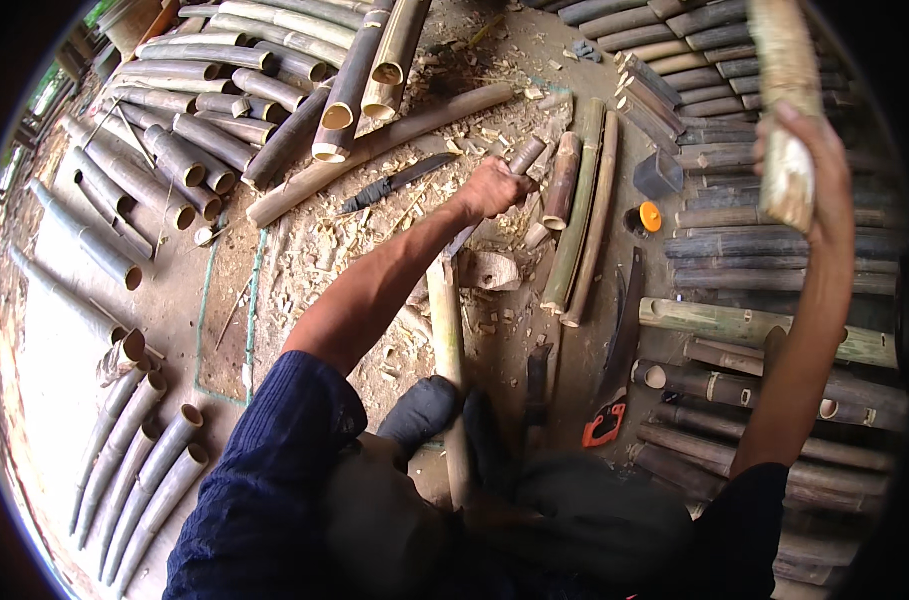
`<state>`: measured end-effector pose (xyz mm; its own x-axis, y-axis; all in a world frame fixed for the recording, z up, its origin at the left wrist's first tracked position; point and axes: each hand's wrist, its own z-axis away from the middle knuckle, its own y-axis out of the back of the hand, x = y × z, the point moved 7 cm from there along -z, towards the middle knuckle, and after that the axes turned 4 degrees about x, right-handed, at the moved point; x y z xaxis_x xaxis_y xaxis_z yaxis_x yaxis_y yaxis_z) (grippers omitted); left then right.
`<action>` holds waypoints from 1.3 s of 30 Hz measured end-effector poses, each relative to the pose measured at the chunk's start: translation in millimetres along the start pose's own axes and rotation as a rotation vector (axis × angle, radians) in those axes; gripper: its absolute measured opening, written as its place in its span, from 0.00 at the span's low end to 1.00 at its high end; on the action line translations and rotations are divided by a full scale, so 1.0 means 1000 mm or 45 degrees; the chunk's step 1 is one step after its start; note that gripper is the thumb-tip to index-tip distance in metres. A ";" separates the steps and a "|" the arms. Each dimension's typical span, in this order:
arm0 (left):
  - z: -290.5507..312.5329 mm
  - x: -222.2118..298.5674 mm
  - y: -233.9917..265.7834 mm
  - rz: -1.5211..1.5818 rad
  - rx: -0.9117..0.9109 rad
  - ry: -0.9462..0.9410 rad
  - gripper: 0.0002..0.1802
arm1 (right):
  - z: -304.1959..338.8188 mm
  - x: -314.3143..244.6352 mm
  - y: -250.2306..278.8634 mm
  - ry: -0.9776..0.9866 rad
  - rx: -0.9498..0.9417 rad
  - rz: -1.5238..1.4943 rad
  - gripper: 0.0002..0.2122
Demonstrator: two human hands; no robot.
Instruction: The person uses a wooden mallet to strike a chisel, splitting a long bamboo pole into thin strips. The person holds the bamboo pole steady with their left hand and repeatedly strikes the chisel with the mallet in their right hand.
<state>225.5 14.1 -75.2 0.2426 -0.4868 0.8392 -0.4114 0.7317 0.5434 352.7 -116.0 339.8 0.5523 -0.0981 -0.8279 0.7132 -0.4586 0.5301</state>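
Observation:
My left hand is closed round the handle of a chisel. Its narrow metal blade slants down to the upper end of a pale bamboo pole. That pole runs back toward me between my feet, beside the dark shoe. High on the right, my right hand grips a thick, rough wooden club with a chipped pale end; motion blurs it slightly. A short block with a hollow lies just right of the chisel tip, among wood chips.
A knife with a wrapped handle lies beyond my left forearm. Right of my feet are an orange-handled saw, a dark box and an orange-topped container. Bamboo poles are stacked right; more bamboo lies left.

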 end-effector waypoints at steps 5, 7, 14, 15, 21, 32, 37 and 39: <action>0.011 0.027 0.010 -0.203 -0.020 -0.057 0.12 | 0.027 0.098 -0.032 0.140 0.644 -0.001 0.21; 0.013 0.006 0.012 -0.276 0.033 -0.111 0.15 | 0.047 0.142 -0.102 -0.334 -0.090 0.040 0.27; 0.020 0.002 0.019 -0.475 0.061 -0.187 0.11 | 0.019 0.073 -0.026 -0.328 -0.345 -0.160 0.24; 0.028 -0.021 0.029 -0.224 0.111 -0.199 0.08 | 0.001 0.056 -0.014 -0.196 -0.215 -0.298 0.22; 0.004 -0.023 0.001 -0.109 -0.027 -0.207 0.14 | 0.044 0.134 -0.045 -0.167 0.762 -0.086 0.17; 0.012 0.023 -0.002 -0.712 0.049 -0.301 0.16 | 0.035 0.084 -0.019 -0.130 -0.058 -0.487 0.20; 0.009 0.033 0.019 -0.701 0.080 -0.211 0.17 | 0.076 0.185 -0.100 -0.357 -0.212 0.059 0.29; 0.031 0.018 0.000 -0.455 0.099 -0.196 0.14 | 0.088 0.182 -0.117 -0.570 -0.523 -0.023 0.36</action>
<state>202.4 -9.3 -60.8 0.2502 -0.7746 0.5808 -0.3915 0.4678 0.7924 332.1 -158.3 111.0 0.3669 -0.4964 -0.7868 0.8783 -0.0939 0.4688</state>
